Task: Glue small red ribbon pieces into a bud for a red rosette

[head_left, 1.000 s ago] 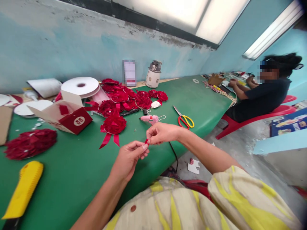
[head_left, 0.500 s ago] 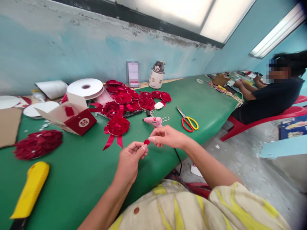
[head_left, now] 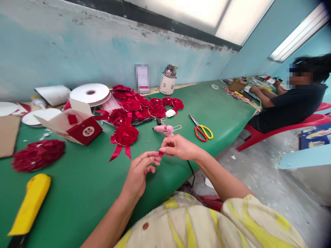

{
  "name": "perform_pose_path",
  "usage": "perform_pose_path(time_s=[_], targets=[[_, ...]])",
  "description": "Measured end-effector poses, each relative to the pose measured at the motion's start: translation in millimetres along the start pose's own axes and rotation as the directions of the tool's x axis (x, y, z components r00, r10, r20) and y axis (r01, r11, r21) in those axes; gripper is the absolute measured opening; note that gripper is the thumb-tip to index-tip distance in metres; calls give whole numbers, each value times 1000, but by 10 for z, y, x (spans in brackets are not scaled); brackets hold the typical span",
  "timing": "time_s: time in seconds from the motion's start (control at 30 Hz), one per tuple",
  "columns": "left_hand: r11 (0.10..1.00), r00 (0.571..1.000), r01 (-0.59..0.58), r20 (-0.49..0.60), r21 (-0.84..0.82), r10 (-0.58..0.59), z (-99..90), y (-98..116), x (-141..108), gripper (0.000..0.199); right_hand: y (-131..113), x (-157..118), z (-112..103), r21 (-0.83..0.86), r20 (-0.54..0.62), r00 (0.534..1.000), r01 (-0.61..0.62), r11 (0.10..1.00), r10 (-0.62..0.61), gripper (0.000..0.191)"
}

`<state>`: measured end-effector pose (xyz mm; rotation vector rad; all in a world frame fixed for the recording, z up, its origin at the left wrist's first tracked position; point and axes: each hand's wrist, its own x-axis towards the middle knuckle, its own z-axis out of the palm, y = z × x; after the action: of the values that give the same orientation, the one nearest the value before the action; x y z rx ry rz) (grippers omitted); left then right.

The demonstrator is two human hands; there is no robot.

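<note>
Between the thumb and fingers of my right hand [head_left: 176,146] is a small piece of red ribbon [head_left: 161,153]. My left hand [head_left: 141,168] is open beside it, thumb apart from the fingers, with the fingertips close to the ribbon; whether they touch it I cannot tell. Just beyond my right hand lies a pink glue gun [head_left: 164,129]. A red ribbon rosette [head_left: 126,135] with two tails rests past my left hand. To the right, scissors [head_left: 201,129] with red and yellow handles lie with their blades pointing away.
More red rosettes [head_left: 134,103] are heaped at the back, near a bottle [head_left: 168,81]. An open red and white box [head_left: 85,131], a ribbon spool [head_left: 89,93] and a yellow utility knife [head_left: 32,203] occupy the left. A co-worker [head_left: 300,100] sits at the table's far right.
My left thumb and fingers have let go of the red ribbon piece and spread apart. The ribbon now stays in my right hand. The view has shifted slightly.
</note>
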<state>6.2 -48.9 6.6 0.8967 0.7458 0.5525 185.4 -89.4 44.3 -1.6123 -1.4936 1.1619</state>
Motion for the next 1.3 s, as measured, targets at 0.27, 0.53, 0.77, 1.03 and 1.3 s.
perform_pose_path(time_s=[0.27,0.53,0.77,1.03,1.3], targets=[[972,999,-35,-2,232,36,25,-43,20,21,-35,35,39,-79,78,997,1,997,5,16],[988,994,-76,-63,135,85,28,-98,29,20,18,-12,149,134,-68,997,-16,991,25,28],[984,986,-127,-94,123,139,-16,-178,116,18,200,-14,477,272,-238,970,30,962,37,21],[973,993,-102,42,-208,113,-11,-66,44,22,109,-29,448,171,-476,865,271,947,-161,8],[930,934,223,338,-292,-118,-18,-75,16,24,166,-167,342,-71,-369,798,486,871,-476,12]])
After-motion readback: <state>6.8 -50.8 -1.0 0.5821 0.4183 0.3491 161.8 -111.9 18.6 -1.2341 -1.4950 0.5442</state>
